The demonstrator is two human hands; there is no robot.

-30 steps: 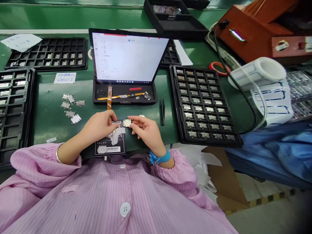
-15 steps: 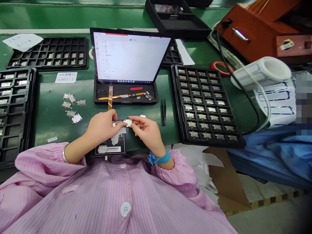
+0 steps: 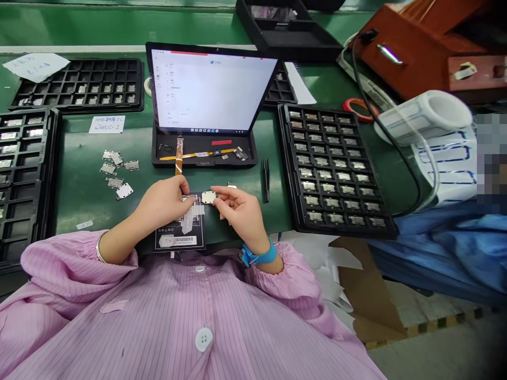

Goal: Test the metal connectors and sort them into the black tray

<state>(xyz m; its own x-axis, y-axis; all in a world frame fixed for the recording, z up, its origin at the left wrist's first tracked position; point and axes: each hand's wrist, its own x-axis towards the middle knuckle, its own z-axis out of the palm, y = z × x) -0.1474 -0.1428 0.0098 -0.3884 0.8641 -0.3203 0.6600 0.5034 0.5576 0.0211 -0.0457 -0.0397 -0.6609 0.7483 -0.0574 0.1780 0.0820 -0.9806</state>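
Observation:
Between the thumb and fingers of my right hand (image 3: 241,211) is a small white plate (image 3: 209,197), held by its right side. My left hand (image 3: 164,200) lies over the upper left of a black board (image 3: 180,232) with a barcode label; its thumb and fingers are closed near the lower end of an orange flex cable (image 3: 179,158), and what they grip is hidden. The cable runs up to a screen (image 3: 214,92) standing in a black tray (image 3: 204,162). Another small part (image 3: 232,186) lies just behind my right fingers.
Several small metal parts (image 3: 115,182) lie loose at the left. Black tweezers (image 3: 266,180) rest right of my hands. Filled compartment trays (image 3: 283,158) stand right and left. At the far right are a white roll (image 3: 425,119) and blue cloth.
My left thumb has drawn back left from the white plate, which my right hand now holds alone. The plate shows more fully and sits slightly higher.

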